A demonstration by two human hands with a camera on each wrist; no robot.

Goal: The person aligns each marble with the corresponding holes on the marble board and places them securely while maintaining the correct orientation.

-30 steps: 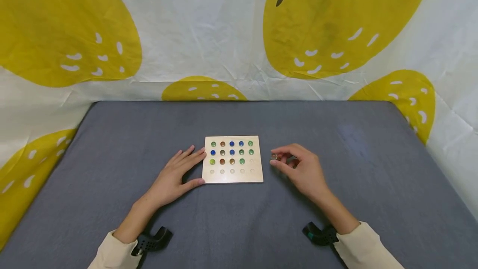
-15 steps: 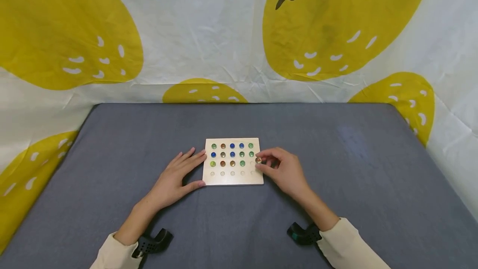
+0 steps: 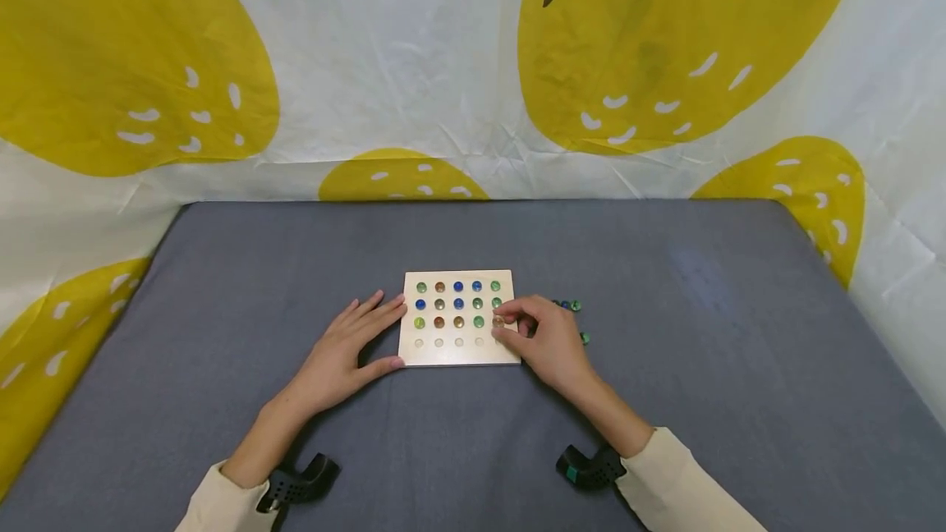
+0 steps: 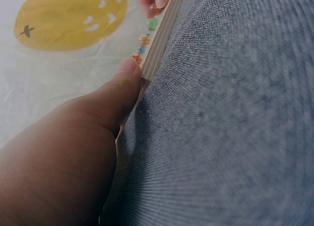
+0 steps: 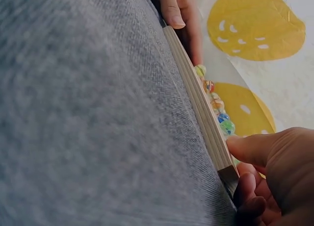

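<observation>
A pale wooden board lies flat on the table with rows of round hollows. Green, blue, brown and amber marbles sit in the three far rows; hollows in the near row look bare. My right hand pinches a reddish-brown marble between thumb and fingers at the right end of the third row. Whether the marble touches its hollow I cannot tell. My left hand rests against the board's left edge, fingers spread and thumb at the near corner; in the left wrist view the thumb touches the wood.
Past the right hand, a few loose marbles lie on the grey cloth, partly hidden by it, with a green marble nearer. A white curtain with yellow shapes hangs behind the table's far edge.
My right hand has moved left from beside the board to over its right end, carrying the marble. Loose marbles behind the hand have come into view. The left hand stays put.
</observation>
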